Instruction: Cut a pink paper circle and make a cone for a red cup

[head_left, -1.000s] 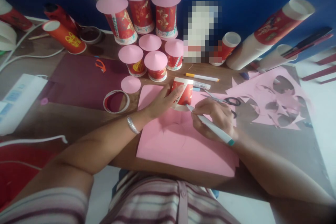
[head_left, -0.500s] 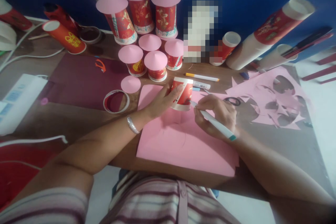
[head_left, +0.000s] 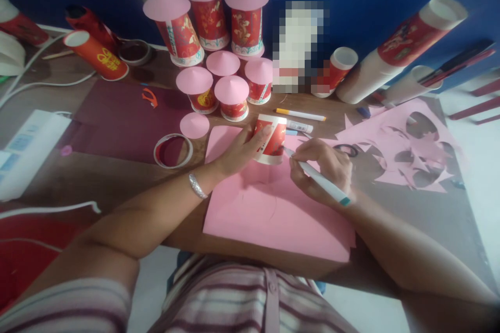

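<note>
Pink paper sheet [head_left: 269,218] carries an upturned red paper cup [head_left: 271,139] steadied by the left hand [head_left: 238,153] at its nine o'clock, the right hand [head_left: 322,171] at four o'clock pinching a white marker [head_left: 318,181].

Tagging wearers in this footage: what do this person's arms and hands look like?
Both forearms are bare, no gloves on the left hand or right hand. A silver bracelet circles the left wrist. A short sleeve with pink and grey stripes shows at the left, matching the buttoned shirt.

Head camera, close, forward-down over table [head_left: 101,179]; edges apparently blurred.
</note>
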Demonstrator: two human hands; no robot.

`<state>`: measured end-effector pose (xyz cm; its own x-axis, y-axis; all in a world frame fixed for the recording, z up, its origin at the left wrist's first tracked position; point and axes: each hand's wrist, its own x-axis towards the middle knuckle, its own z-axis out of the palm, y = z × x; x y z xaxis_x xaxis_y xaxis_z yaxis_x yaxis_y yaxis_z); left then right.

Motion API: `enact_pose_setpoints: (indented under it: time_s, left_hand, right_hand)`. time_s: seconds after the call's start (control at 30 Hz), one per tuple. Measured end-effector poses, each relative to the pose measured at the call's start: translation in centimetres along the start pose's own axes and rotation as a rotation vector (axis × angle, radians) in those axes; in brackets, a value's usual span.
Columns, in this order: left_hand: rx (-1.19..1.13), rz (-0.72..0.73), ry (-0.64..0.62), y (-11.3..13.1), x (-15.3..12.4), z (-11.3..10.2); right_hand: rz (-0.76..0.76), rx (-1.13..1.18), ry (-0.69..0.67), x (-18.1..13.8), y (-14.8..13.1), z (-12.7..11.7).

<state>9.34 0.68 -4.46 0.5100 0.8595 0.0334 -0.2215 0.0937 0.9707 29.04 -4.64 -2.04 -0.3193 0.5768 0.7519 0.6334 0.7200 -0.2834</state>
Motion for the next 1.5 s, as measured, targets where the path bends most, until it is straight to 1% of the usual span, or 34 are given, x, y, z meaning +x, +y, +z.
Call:
enact_pose_setpoints:
  time_s: [0.17, 0.33, 0.6, 0.77, 1.07, 1.17, 1.33, 1.5]
  left_hand:
    - [0.026, 0.016, -0.001, -0.1, 0.0, -0.1]
    - [0.045, 0.037, 0.008, 0.3, 0.0, 0.1]
    - [0.058, 0.025, 0.040, 0.4, 0.0, 0.3]
    - [0.045, 0.032, 0.015, 0.5, 0.0, 0.3]
    - [0.116, 0.030, 0.063, 0.5, 0.0, 0.4]
    - [0.130, 0.021, 0.056, 0.4, -0.1, 0.3]
    - [0.088, -0.014, 0.076, 0.6, -0.1, 0.4]
    - [0.061, 0.002, 0.039, 0.6, -0.1, 0.4]
  right_hand:
    - [-0.008, 0.016, -0.013, -0.1, -0.1, -0.1]
    - [-0.009, 0.024, -0.020, 0.1, -0.4, -0.2]
    - [-0.023, 0.050, -0.038, 0.3, -0.6, -0.2]
    - [-0.025, 0.054, -0.047, 0.3, -0.8, -0.2]
    - [-0.020, 0.085, -0.056, 0.2, -1.0, -0.2]
    - [-0.021, 0.090, -0.052, 0.1, -1.0, -0.1]
    - [-0.013, 0.070, -0.069, 0.0, -1.2, -0.1]
    - [-0.023, 0.075, -0.038, 0.0, -1.1, 0.1]
